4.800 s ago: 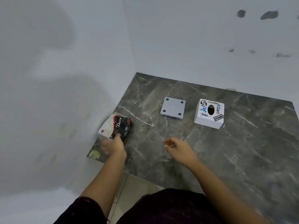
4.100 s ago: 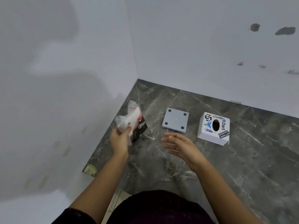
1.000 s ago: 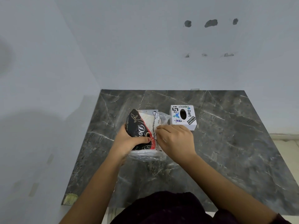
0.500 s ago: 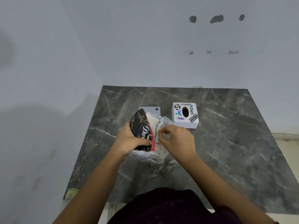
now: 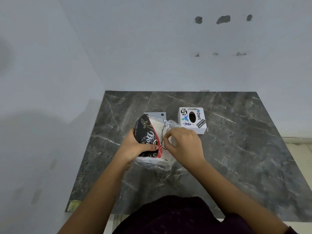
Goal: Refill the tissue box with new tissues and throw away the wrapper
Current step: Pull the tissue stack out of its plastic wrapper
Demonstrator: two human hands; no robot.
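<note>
A pack of tissues (image 5: pixel 148 134) in a black, red and clear plastic wrapper is held above the dark marble table (image 5: pixel 236 149). My left hand (image 5: pixel 133 147) grips its black left side. My right hand (image 5: pixel 184 144) pinches the clear wrapper at the pack's right edge. The white tissue box (image 5: pixel 192 119), covered in stickers with an oval hole on top, stands just beyond my right hand. Its grey base plate (image 5: pixel 156 114) lies flat behind the pack, mostly hidden by it.
White walls close the table in at the back and left. A small yellowish label (image 5: pixel 73 204) is stuck at the table's near left corner. Pale floor shows past the table's right edge.
My left hand picked the pack up from the table's left edge and brought it to the middle. My right hand joined it and now pinches the clear wrapper.
</note>
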